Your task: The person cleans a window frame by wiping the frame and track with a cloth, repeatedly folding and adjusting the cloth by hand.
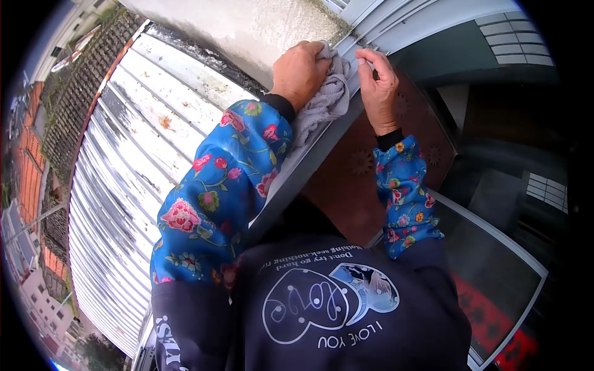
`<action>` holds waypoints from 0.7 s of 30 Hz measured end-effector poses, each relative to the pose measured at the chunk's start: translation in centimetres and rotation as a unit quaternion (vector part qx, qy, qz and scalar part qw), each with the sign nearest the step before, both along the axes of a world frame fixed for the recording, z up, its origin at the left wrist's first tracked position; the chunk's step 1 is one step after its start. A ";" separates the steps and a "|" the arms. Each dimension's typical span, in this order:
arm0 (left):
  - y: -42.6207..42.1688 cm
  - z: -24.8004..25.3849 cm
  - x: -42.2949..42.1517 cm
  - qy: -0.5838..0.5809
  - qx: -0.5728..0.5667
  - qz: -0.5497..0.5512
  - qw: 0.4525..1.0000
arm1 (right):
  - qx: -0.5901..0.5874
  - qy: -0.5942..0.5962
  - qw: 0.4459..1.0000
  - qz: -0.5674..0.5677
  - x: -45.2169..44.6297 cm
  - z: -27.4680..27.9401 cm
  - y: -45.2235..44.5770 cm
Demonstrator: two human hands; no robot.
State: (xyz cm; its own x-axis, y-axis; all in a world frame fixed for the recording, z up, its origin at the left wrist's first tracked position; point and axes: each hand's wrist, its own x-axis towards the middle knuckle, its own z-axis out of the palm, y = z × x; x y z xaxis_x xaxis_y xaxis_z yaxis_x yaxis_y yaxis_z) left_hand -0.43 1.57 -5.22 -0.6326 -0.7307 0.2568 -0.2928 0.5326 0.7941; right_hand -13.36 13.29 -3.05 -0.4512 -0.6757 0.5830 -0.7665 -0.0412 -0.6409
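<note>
A crumpled grey cloth (328, 99) lies on the window ledge (286, 176) at the upper middle. My left hand (300, 73) is closed over the cloth's upper left part, its fingers bent into the folds. To the right of the cloth, on the inner side of the frame, my right hand (378, 83) is raised, with thumb and index finger bent toward each other near the frame's metal rails (387, 31). Whether anything small sits between those fingertips cannot be made out. Blue flowered sleeves cover both my forearms.
Outside at the left, a corrugated metal roof (133, 185) drops away beside a rough wall (247, 25). Tiled roofs and buildings lie far below. Inside at the right are a reddish-brown patterned floor (352, 179), a white-edged frame (532, 263) and a red patterned mat (489, 309).
</note>
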 end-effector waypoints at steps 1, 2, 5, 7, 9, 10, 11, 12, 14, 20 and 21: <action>-1.1 0.3 0.4 0.015 0.052 0.029 0.998 | -0.008 -0.010 1.000 0.011 0.0 -0.5 -0.2; -2.5 0.4 1.5 0.075 0.153 0.008 0.985 | 0.005 -0.027 1.000 0.002 -0.2 -0.8 -0.1; -6.3 2.5 7.6 0.258 0.410 -0.102 0.869 | 0.041 0.022 0.999 0.025 -0.2 -0.3 0.2; -6.6 5.9 13.3 0.254 0.480 -0.115 0.832 | 0.064 0.057 0.996 0.029 -0.4 -0.6 0.4; -4.3 7.5 19.9 0.145 0.086 -0.052 0.984 | 0.075 0.094 0.992 0.030 -0.7 -0.7 0.6; -4.0 9.7 21.0 0.276 0.495 -0.056 0.822 | 0.069 0.089 0.993 0.022 -0.8 -0.8 0.7; -3.4 10.0 23.7 0.302 0.493 -0.072 0.813 | 0.063 0.084 0.994 0.014 -0.7 -0.9 0.6; -2.0 11.0 26.0 0.319 0.478 -0.007 0.819 | 0.067 0.063 0.996 0.016 -0.5 -0.6 0.7; 0.1 11.4 31.8 0.334 0.418 0.117 0.837 | 0.085 0.086 0.992 0.025 -1.0 -1.0 0.8; 7.0 13.2 38.9 0.273 0.316 0.437 0.797 | 0.143 0.089 0.984 0.065 -1.3 -1.3 0.6; 7.7 12.8 40.1 0.296 0.326 0.395 0.806 | 0.145 0.092 0.982 0.078 -1.2 -1.5 0.2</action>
